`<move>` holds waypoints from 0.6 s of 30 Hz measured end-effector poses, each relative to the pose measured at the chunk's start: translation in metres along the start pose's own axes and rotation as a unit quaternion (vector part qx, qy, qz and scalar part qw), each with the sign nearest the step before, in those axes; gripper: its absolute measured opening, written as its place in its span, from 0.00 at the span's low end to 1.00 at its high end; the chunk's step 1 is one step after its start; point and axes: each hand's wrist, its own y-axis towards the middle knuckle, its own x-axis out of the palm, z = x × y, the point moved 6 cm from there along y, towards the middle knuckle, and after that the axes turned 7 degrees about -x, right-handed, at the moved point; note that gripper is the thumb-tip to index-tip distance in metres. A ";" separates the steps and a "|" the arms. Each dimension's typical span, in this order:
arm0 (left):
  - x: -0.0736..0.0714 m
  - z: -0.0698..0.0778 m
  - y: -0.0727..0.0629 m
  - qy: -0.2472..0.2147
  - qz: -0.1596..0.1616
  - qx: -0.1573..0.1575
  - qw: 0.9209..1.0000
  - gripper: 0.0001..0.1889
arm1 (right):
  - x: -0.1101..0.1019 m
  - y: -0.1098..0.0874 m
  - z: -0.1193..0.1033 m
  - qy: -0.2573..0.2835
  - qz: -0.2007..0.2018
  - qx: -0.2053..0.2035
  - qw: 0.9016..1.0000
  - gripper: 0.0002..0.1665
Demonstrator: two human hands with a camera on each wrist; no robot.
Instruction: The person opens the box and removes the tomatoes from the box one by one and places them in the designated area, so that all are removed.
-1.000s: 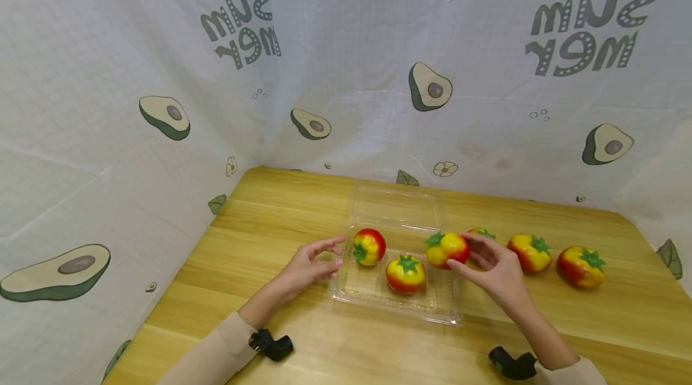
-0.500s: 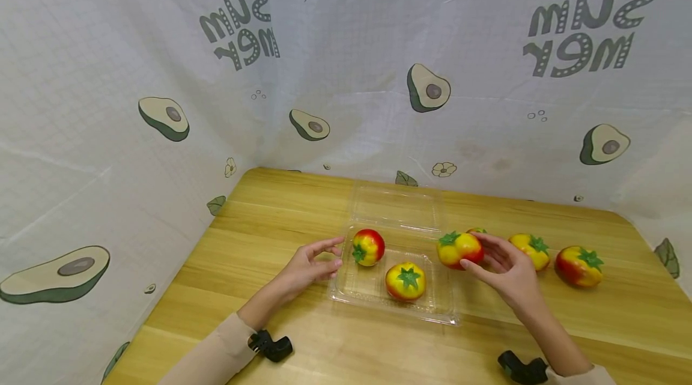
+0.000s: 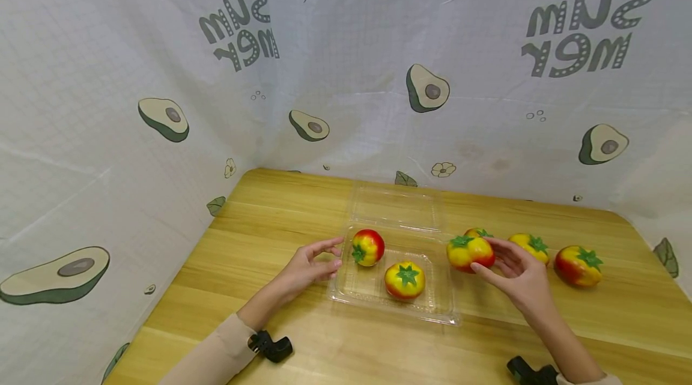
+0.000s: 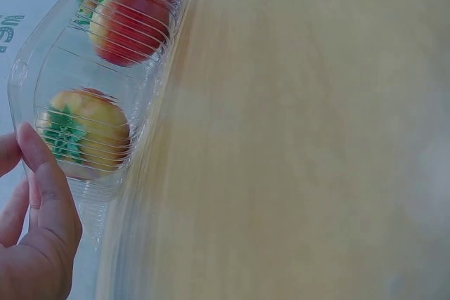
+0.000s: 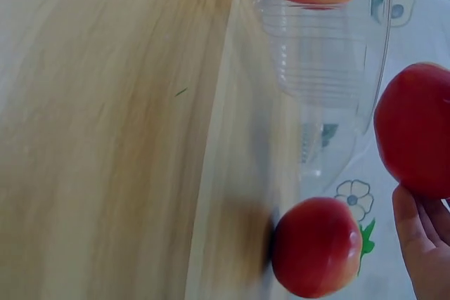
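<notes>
An opened clear plastic clamshell box (image 3: pixel 391 307) lies on the table in the head view. Inside it sit two red-and-yellow toy fruits with green leaf tops, one at the left (image 3: pixel 368 247) and one at the front middle (image 3: pixel 405 280). My left hand (image 3: pixel 308 268) touches the box's left rim with thumb and fingertips; its fingers (image 4: pixel 49 194) look relaxed in the left wrist view. A similar toy fruit (image 3: pixel 469 254), red underneath in the right wrist view (image 5: pixel 418 131), is gripped by my right hand (image 3: pixel 521 274) just right of the box, raised off the table.
More toy fruits lie to the right: one partly hidden behind the held fruit (image 3: pixel 476 232), one beyond the right hand (image 3: pixel 531 247), and one farther right (image 3: pixel 578 266). The box's lid (image 3: pixel 396 208) lies folded back toward the patterned curtain (image 3: pixel 351 72).
My right hand has moved right with its toy fruit, from over the box's right side to beyond its edge. The front fruit in the box has tilted slightly. My left hand has stayed put.
</notes>
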 end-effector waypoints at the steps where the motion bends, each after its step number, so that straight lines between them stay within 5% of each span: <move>1: 0.000 0.000 0.000 0.000 0.000 0.000 1.000 0.30 | -0.001 0.000 0.001 -0.005 0.002 -0.002 1.000 0.29; 9: 0.000 0.000 0.000 -0.003 -0.001 0.000 1.000 0.30 | -0.012 -0.006 0.008 0.021 0.017 0.000 1.000 0.28; 18: 0.000 0.000 0.000 -0.004 -0.001 -0.003 1.000 0.30 | -0.020 -0.014 0.013 -0.011 0.007 0.026 1.000 0.24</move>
